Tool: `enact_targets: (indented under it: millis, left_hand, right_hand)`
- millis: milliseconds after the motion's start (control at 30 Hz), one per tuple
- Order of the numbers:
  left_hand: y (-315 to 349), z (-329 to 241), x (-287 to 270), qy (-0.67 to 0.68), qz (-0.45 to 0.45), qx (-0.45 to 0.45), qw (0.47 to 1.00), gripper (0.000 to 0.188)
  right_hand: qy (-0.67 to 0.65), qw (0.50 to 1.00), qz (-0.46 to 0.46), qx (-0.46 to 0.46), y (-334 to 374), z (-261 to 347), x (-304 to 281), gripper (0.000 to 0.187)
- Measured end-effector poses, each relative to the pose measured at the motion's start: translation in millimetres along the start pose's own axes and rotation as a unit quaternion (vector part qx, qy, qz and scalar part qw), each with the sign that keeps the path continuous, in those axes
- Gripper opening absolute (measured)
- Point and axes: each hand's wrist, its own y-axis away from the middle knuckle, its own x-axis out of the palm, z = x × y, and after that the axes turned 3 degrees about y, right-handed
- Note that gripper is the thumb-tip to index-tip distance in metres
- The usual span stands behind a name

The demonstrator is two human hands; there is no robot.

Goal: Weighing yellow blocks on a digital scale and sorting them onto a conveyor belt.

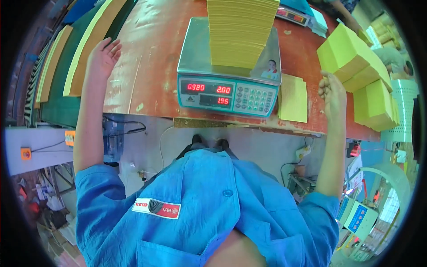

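In the middle of the red-brown table stands a digital scale [207,107] with a teal front, a keypad and lit red digits. A tall stack of yellow paper sheets [240,38] rests on its metal plate. My left hand [106,57] is raised to the left of the scale, fingers loosely bent and apart, holding nothing. To the right, my right hand [331,95] hovers by the table's edge with its fingers half curled and nothing visible in them. It is between a low pile of yellow sheets [293,100] beside the scale and some yellow paper blocks [344,53].
Long paper stacks [91,44] lie on a dark green surface [60,107] at the left. Behind the big stack is a second scale [291,17]. Another person's arm [349,18] reaches in at the far right. Cables [133,127] hang under the table's front edge.
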Motion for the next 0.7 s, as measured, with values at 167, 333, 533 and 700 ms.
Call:
enact_targets:
  millis: [167,333,533,700]
  left_hand:
    - [42.0,-3.6,8.7,0.010,-0.008,0.046,0.999,0.038]
    - [70.9,1.4,30.6,0.008,0.014,0.045,0.999,0.039]
    - [72.3,-7.8,73.5,-0.010,0.069,0.044,0.997,0.041]
    - [37.5,-17.1,126.0,-0.019,0.197,0.039,0.979,0.048]
  right_hand:
    - [0.005,0.999,0.037,0.009,-2.2,-4.9,3.9,0.030]
    - [0.008,0.994,0.110,-0.016,-1.1,4.9,41.3,0.029]
    - [0.003,0.990,0.141,-0.022,-11.8,9.2,62.8,0.030]
    - [-0.011,0.991,0.130,-0.040,-34.7,10.6,98.3,0.033]
